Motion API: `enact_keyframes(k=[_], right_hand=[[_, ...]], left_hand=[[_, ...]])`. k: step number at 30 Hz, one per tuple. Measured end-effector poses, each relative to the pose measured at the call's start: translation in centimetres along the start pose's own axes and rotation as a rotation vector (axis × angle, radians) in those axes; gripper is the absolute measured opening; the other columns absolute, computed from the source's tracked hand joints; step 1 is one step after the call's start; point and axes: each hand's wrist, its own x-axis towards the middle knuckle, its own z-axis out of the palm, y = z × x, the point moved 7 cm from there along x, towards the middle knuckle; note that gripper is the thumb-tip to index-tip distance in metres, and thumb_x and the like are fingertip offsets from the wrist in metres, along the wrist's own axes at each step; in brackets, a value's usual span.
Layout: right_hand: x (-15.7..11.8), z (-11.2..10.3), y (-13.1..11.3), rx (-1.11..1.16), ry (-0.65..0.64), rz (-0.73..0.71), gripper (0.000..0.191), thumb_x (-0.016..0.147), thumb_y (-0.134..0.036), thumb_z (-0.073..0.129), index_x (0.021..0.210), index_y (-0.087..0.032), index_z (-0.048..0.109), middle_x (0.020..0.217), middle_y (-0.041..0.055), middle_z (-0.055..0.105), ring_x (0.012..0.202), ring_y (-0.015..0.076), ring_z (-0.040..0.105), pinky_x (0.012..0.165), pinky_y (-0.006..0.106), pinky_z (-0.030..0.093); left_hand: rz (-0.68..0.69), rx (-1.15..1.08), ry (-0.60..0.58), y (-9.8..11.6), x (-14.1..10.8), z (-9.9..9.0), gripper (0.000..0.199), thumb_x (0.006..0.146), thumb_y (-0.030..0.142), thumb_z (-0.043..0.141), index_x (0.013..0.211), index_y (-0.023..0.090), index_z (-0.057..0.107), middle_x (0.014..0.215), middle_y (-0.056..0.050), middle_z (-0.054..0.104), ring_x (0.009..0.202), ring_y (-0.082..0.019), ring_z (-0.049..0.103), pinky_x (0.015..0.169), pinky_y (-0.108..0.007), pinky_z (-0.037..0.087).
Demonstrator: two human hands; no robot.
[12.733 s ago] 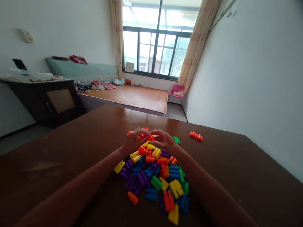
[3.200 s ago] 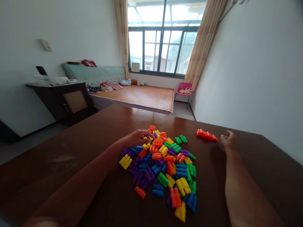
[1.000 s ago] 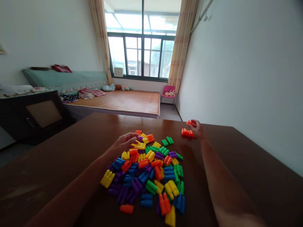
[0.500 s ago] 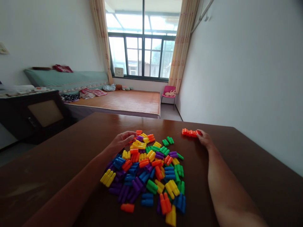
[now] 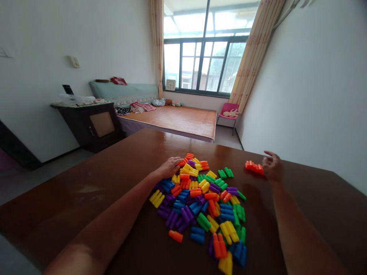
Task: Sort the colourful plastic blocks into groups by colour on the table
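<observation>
At the far left of a pile of colourful plastic building blocks [image 5: 196,193], my left hand [image 5: 171,167] has its fingers closed over an orange block [image 5: 181,163]; the thumb is mostly hidden. Each block looks like short tubes joined side by side, in yellow, orange, blue, purple and green. To the right of the pile, a row of joined orange blocks [image 5: 252,167] lies on the dark brown table. Beside the row's right end is my right hand [image 5: 272,166], fingers apart and index finger raised, holding nothing I can see.
The glossy table [image 5: 126,164] extends around the pile. Two green blocks [image 5: 226,173] lie apart at its far right. An orange block [image 5: 176,236] sits at the near left. Beyond are a bed [image 5: 183,120], a dark cabinet [image 5: 97,128] and a pink chair [image 5: 229,109].
My right hand has let go of the joined orange row and lifted slightly. My left hand has moved onto an orange block at the pile's edge. The camera view has turned left.
</observation>
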Motion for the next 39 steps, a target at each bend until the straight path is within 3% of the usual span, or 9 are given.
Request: enact_keyframes(k=[3,6,8,11,14,21,27,32,39], right_hand=[[-1.9,3.8,-5.6,0.129,-0.236,-0.135,0.041,0.084,-0.032,0.046,0.118,-0.017,0.064,0.099,0.0124,0.068,0.080,0.0223,0.064,0.072,0.038,0.054],[-5.5,8.1,-11.4,0.208,-0.495,-0.368,0.035,0.084,-0.030,0.049,0.114,-0.021,0.066,0.108,0.0110,0.068,0.096,0.0242,0.063,0.087,0.043,0.053],[-8.0,10.4,-14.3,0.224,-0.598,-0.509,0.037,0.085,-0.026,0.049,0.119,-0.023,0.064,0.118,0.0101,0.066,0.112,0.0254,0.058,0.098,0.046,0.047],[-10.5,13.2,-16.1,0.212,-0.695,-0.568,0.043,0.088,-0.022,0.046,0.130,-0.023,0.057,0.128,0.0092,0.062,0.122,0.0246,0.051,0.102,0.046,0.044],[-11.5,14.5,-15.9,0.151,-0.748,-0.531,0.042,0.087,-0.022,0.052,0.129,-0.024,0.058,0.122,0.0091,0.064,0.118,0.0248,0.053,0.099,0.044,0.045],[-11.7,12.2,-17.0,0.368,-0.828,-0.435,0.015,0.082,-0.018,0.057,0.093,-0.018,0.068,0.095,0.0057,0.064,0.083,0.0166,0.061,0.075,0.031,0.051],[-11.8,9.2,-20.3,0.534,-0.742,-0.514,0.008,0.086,-0.027,0.059,0.087,-0.022,0.065,0.094,0.0050,0.065,0.092,0.0197,0.059,0.072,0.031,0.051],[-12.7,8.2,-22.3,0.573,-0.712,-0.615,0.009,0.086,-0.031,0.062,0.089,-0.024,0.067,0.097,0.0055,0.066,0.096,0.0211,0.058,0.074,0.033,0.051],[-11.1,8.7,-19.6,0.505,-0.609,-0.460,0.009,0.084,-0.023,0.056,0.086,-0.021,0.064,0.094,0.0046,0.065,0.084,0.0176,0.060,0.066,0.028,0.049]], left_hand=[[0.004,0.147,-0.061,0.6,-0.4,0.2,0.028,0.083,0.023,0.057,0.108,0.025,0.069,0.131,-0.007,0.060,0.124,-0.026,0.052,0.106,-0.040,0.039],[0.023,0.219,0.019,1.7,-0.6,-0.7,0.023,0.085,0.022,0.054,0.101,0.024,0.071,0.130,-0.007,0.061,0.123,-0.026,0.052,0.104,-0.040,0.040],[0.128,0.169,0.047,3.3,-0.6,-0.7,0.026,0.086,0.020,0.052,0.104,0.024,0.070,0.128,-0.005,0.062,0.120,-0.023,0.054,0.105,-0.038,0.040],[0.297,0.057,0.025,5.8,-0.7,0.2,0.029,0.087,0.019,0.051,0.110,0.024,0.068,0.124,-0.005,0.065,0.118,-0.021,0.056,0.106,-0.036,0.039],[0.337,0.014,0.013,7.0,-0.8,0.9,0.026,0.087,0.021,0.053,0.107,0.024,0.069,0.123,-0.006,0.066,0.120,-0.023,0.055,0.106,-0.038,0.039],[0.261,-0.139,0.047,6.4,-0.9,0.8,0.026,0.088,0.024,0.054,0.109,0.023,0.069,0.121,-0.006,0.066,0.118,-0.024,0.055,0.106,-0.039,0.039],[0.056,-0.607,-0.008,6.1,-0.4,2.0,0.042,0.092,0.048,0.050,0.120,0.019,0.062,0.116,-0.009,0.066,0.106,-0.022,0.061,0.085,-0.032,0.050],[-0.050,-0.982,-0.164,6.8,-0.9,2.8,0.059,0.076,0.050,0.073,0.123,0.017,0.060,0.109,-0.010,0.067,0.091,-0.019,0.065,0.077,-0.029,0.050],[-0.036,-0.803,-0.243,5.6,-1.0,1.6,0.057,0.068,0.038,0.080,0.119,0.018,0.066,0.111,-0.011,0.068,0.088,-0.018,0.064,0.075,-0.029,0.051]])
